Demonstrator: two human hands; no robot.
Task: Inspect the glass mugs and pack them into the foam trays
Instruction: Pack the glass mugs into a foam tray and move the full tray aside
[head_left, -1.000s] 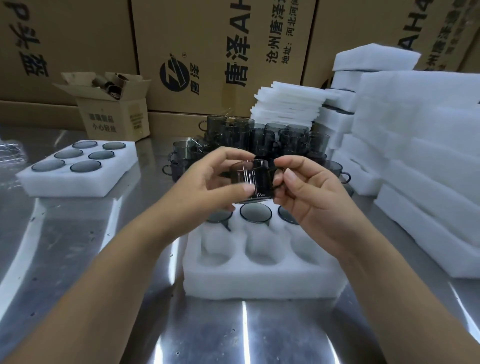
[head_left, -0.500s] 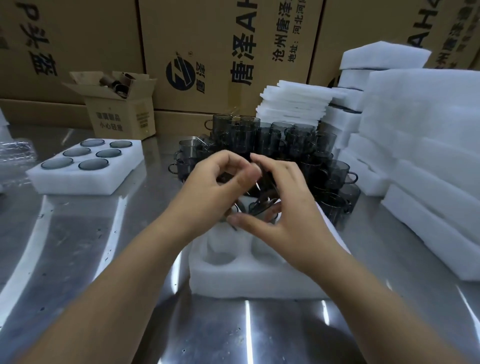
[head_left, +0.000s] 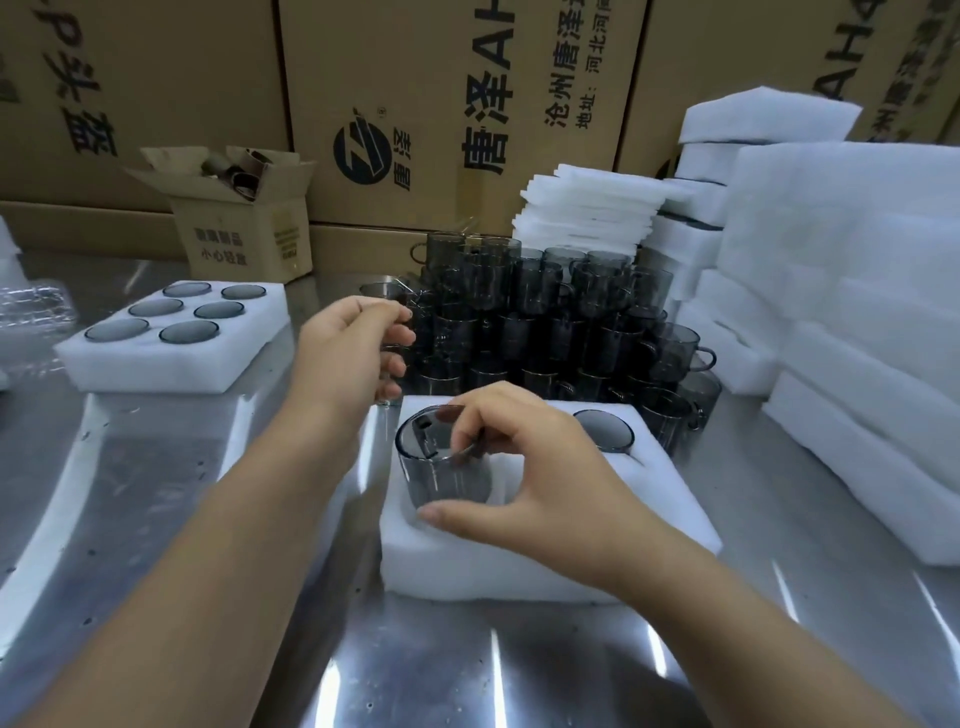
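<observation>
The right hand (head_left: 540, 467) grips the held mug (head_left: 441, 475), a smoky grey glass standing upright over the near-left pocket of the front foam tray (head_left: 545, 564). The fingers curl over the mug's right rim, one or two dipping inside. The thumb lies stretched along the lower near side of the wall, by the pocket's edge. The mug's base sits down in the pocket, while most of its wall stands above the foam. How deep it is seated cannot be told.

The left hand (head_left: 353, 353) is apart from the held mug, up and to its left. It hovers at the left edge of the mug pile (head_left: 545, 322), which is stacked just behind the front tray. Its fingers are loosely curled beside the outermost glasses. Whether they hold or touch one cannot be made out through the clear glass.

A seated mug (head_left: 605, 431) fills the far-right pocket of the same tray, only its rim showing. The right hand hides the middle pockets.

On the steel worktop (head_left: 156, 519), well to the left, lies a filled tray (head_left: 171, 364) with six mugs sunk in it. A small open carton (head_left: 244, 234) stands behind that. To the right are stacked foam trays (head_left: 857, 312) and a pile of foam sheets (head_left: 587, 208). Large printed cartons (head_left: 441, 104) line the back.
</observation>
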